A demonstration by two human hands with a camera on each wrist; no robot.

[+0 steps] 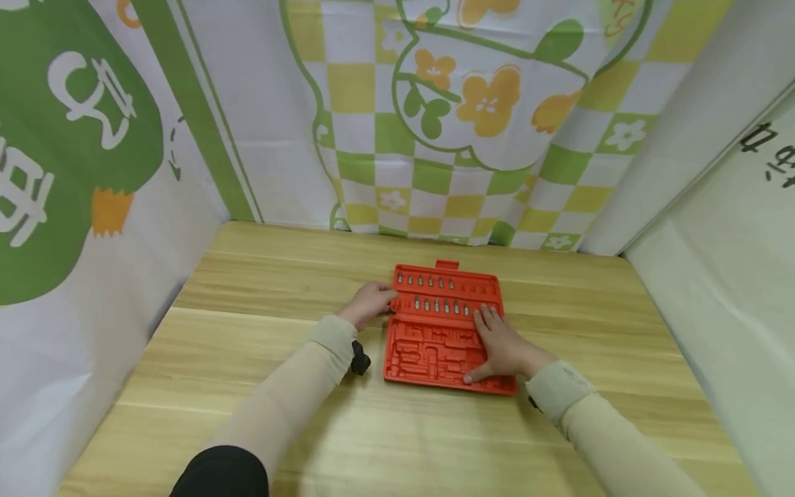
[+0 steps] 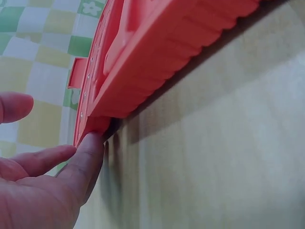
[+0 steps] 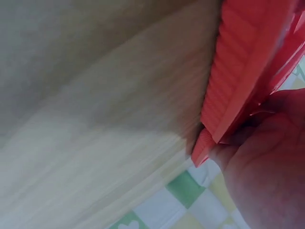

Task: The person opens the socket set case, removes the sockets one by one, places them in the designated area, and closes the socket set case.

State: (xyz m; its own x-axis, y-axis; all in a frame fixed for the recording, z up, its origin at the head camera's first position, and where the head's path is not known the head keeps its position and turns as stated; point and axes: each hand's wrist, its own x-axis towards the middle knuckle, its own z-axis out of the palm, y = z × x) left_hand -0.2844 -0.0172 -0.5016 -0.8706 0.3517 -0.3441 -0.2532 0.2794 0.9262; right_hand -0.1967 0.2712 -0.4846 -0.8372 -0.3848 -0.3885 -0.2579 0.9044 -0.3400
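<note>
A red plastic bit case [image 1: 404, 359] lies unfolded on the table in the head view. Two rows of silver screwdriver bits [image 1: 437, 306] stand in its far half, while moulded recesses fill the near half. My left hand [image 1: 370, 301] is at the case's left edge near the fold; in the left wrist view its extended fingers [image 2: 83, 162] touch the case's side and the thumb is apart from it. Spread over the right side, my right hand [image 1: 506, 348] rests on the case with fingers near the fold and thumb on the near half. Some recesses are hidden beneath it.
The wooden table [image 1: 248, 359] extends around the case. Behind it hangs a green-and-yellow checked cloth [image 1: 447, 159], with a printed white sheet [image 1: 50, 345] on the left and a pale wall [image 1: 727, 276] on the right. A latch tab [image 1: 447, 265] sticks out from the case's far edge.
</note>
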